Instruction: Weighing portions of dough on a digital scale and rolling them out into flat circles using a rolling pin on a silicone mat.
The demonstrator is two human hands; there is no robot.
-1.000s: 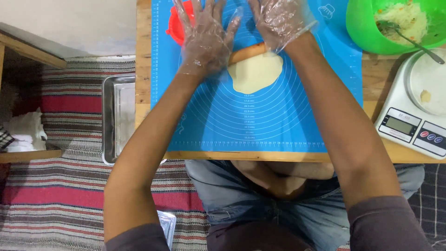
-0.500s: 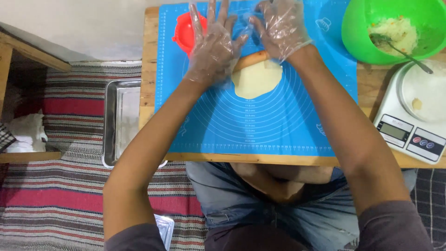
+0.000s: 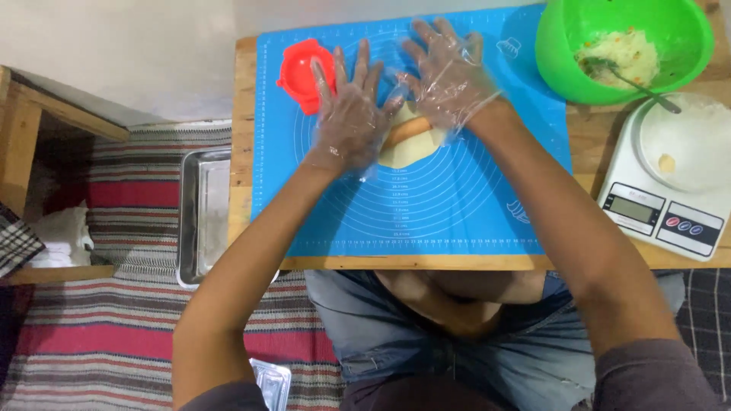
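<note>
Both my hands wear clear plastic gloves and lie flat, fingers spread, on a wooden rolling pin [image 3: 406, 131]. My left hand [image 3: 348, 114] presses its left end, my right hand [image 3: 448, 74] its right end. Under the pin lies a flattened piece of pale dough [image 3: 403, 152] on a blue silicone mat [image 3: 426, 205] with printed circles. Most of the pin and the dough's far part are hidden by my hands. A red round plastic mould [image 3: 301, 72] sits on the mat just left of my left hand.
A green bowl [image 3: 560, 57] with pale filling and a spoon stands at the back right. A white kitchen scale [image 3: 670, 198] with a plate on it is at the right. A metal tray [image 3: 202, 217] rests on the striped rug left of the wooden table [image 3: 240, 152].
Both hands have pushed the rolling pin away from me across the dough. The view has shifted, so the mat and table sit lower in the picture.
</note>
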